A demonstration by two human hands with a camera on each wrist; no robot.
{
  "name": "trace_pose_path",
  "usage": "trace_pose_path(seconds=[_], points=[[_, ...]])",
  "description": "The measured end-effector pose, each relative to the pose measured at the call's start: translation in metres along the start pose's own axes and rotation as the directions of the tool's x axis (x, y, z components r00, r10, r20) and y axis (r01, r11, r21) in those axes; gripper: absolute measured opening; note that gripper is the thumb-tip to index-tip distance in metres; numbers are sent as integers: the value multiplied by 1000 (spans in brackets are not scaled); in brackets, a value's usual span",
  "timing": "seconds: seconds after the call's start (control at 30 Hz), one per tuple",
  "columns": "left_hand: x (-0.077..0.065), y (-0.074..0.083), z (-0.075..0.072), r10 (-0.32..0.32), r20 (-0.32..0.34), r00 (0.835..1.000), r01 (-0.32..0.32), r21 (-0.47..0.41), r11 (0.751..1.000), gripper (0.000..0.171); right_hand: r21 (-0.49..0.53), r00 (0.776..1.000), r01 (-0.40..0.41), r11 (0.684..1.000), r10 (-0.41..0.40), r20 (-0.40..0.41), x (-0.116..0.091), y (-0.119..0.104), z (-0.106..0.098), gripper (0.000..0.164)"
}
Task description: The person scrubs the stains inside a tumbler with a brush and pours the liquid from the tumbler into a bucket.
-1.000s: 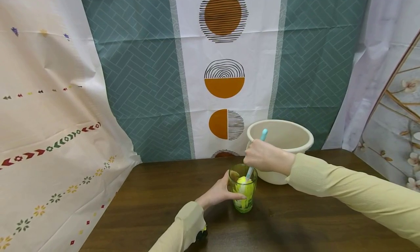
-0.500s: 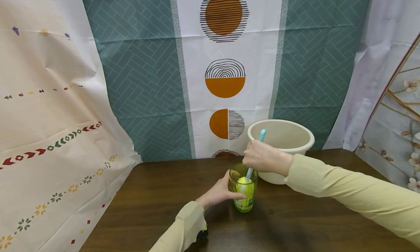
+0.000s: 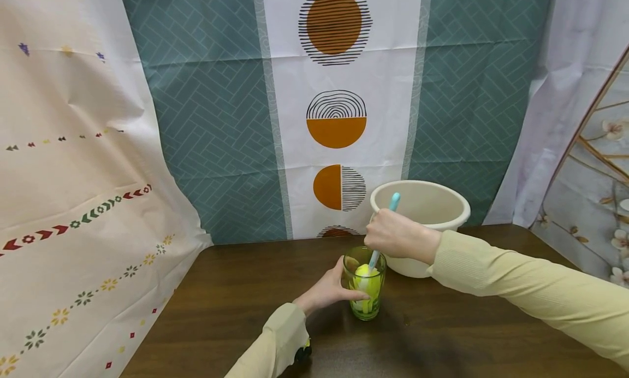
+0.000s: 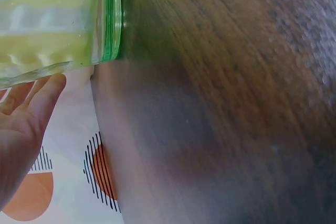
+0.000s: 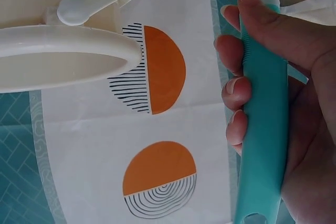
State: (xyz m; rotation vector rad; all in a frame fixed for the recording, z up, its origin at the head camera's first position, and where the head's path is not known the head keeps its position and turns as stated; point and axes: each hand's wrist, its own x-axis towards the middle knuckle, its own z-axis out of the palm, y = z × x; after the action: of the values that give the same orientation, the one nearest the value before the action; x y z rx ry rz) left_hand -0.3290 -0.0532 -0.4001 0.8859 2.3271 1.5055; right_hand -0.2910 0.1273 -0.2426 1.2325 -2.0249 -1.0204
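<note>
Glass, head view: the green-tinted glass (image 3: 373,291) stood upright on the table (image 3: 236,290), a yellow-and-white head (image 3: 365,271) inside it.
Left hand, head view: the left grip (image 3: 330,288) curled round the glass.
Right hand, head view: the right grip (image 3: 399,236) clasped a slanted turquoise handle (image 3: 395,201) above the glass.
Bucket, head view: the white bucket (image 3: 410,267) stood behind and right of the glass.
Glass, left wrist view: fingers (image 4: 47,92) touched its wall.
Handle, right wrist view: curled fingers wrapped it, the glass's rim beyond its end.
</note>
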Motion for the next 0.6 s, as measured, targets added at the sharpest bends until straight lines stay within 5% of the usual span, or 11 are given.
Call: trace_pose_path(seconds=[0.6], points=[[1,-2,1,25,-6,1000,-25,-15,1000,63,-62,997,-78,995,79,8,0,-4,-10,26]])
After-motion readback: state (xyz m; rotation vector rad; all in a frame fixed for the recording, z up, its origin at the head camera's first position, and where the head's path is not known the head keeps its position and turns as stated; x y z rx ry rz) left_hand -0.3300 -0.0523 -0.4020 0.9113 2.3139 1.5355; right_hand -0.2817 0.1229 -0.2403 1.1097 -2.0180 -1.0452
